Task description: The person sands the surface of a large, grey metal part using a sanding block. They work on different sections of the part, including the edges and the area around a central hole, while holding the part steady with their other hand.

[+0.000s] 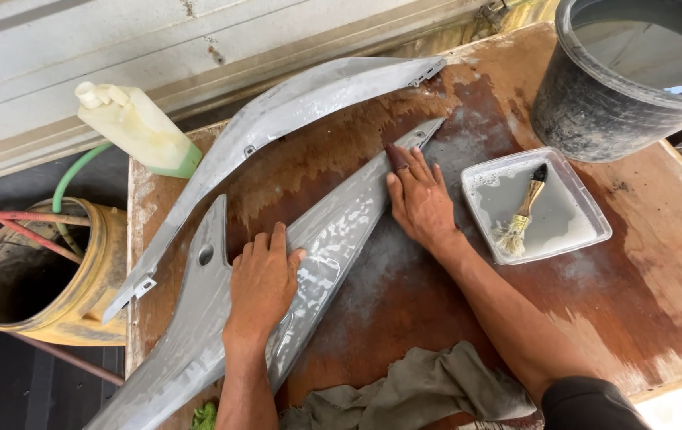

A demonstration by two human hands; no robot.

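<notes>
Head view: we press our left hand (pixel 261 279) flat, fingers spread, on the grey panel (pixel 317 255) lying mid-worktop (pixel 644 302); our right hand (pixel 419 199) lies open on its tip. Second panel (pixel 277 119) behind, brush tray (pixel 534 204) right, bucket (pixel 620 80) at far right corner, rag (pixel 413 390) at near edge.

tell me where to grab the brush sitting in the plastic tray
Grip the paintbrush by its wooden handle, coming from above at the tray's far end. The bristles lie low in the cloudy liquid; the handle slants up and away, dry and clear of the walls.

Two grey panels (pixel 277 263) (pixel 277 119), one bucket (pixel 596 111), one tray (pixel 588 231), one brush (pixel 520 219), one bottle (pixel 138 127), one rag (pixel 421 390).
</notes>
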